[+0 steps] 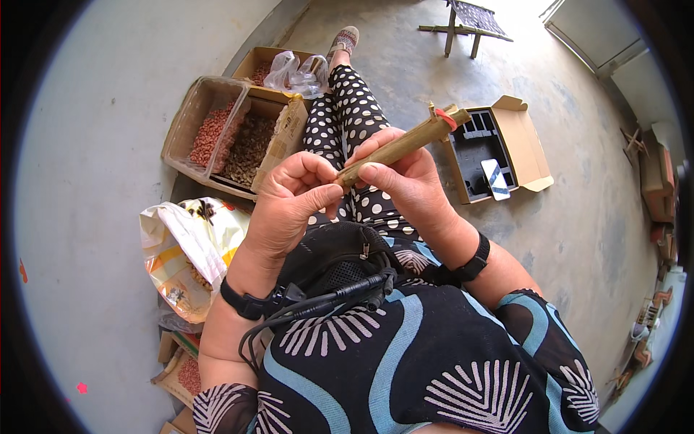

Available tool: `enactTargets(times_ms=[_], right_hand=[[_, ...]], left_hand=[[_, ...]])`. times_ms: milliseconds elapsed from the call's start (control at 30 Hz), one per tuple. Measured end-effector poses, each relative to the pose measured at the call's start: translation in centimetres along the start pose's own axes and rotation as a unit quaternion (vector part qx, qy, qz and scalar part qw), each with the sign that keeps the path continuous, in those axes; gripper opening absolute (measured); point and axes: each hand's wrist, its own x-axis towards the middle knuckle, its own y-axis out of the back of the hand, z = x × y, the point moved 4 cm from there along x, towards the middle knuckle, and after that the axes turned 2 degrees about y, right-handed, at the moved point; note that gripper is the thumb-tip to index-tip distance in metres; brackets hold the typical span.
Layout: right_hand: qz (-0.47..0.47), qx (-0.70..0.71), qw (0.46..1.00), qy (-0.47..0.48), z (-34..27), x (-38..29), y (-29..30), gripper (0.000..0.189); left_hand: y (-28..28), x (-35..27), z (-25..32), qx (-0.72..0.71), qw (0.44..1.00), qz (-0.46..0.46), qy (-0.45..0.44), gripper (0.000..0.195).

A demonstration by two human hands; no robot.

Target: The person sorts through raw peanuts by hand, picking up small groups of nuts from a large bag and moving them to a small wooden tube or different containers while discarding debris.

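Observation:
My right hand (404,173) grips a pair of split wooden or bamboo sticks (415,135), laid together and bound near the far end with a red band (446,119). The sticks slant down towards my left hand (303,187). There, thumb and fingers pinch a small tan piece (339,182) right at the sticks' near tip. It is mostly covered by the fingers; it may be a peanut, but I cannot tell. Both hands are held above my lap.
Left of my legs stands a cardboard box (287,135) of brown shells, with a clear plastic tub (179,146) of reddish peanut kernels. A printed plastic bag (190,238) lies nearer. On the right, an open carton (528,144) holds a phone (495,179). A folding stool (477,19) stands farther off.

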Motion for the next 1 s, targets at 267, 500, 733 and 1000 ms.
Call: enactTargets(times_ms=[267, 500, 733, 1000], right_hand=[[0.011, 0.013, 1.000, 0.000, 0.0, 0.1, 0.2, 0.021], [-0.005, -0.001, 1.000, 0.029, -0.2, 0.2, -0.3, 0.024], [-0.005, 0.008, 1.000, 0.022, -0.3, 0.1, -0.3, 0.022], [0.009, -0.032, 0.999, 0.028, 0.0, 0.1, 0.3, 0.021]], left_hand=[[0.4, -0.1, -0.7, -0.025, 0.998, -0.024, 0.053, 0.012], [0.6, 0.0, -1.1, -0.098, 0.993, -0.011, 0.061, 0.012], [0.5, 0.2, -1.9, -0.127, 0.989, -0.013, 0.079, 0.012], [0.6, 0.3, -1.9, -0.086, 0.993, -0.001, 0.081, 0.012]])
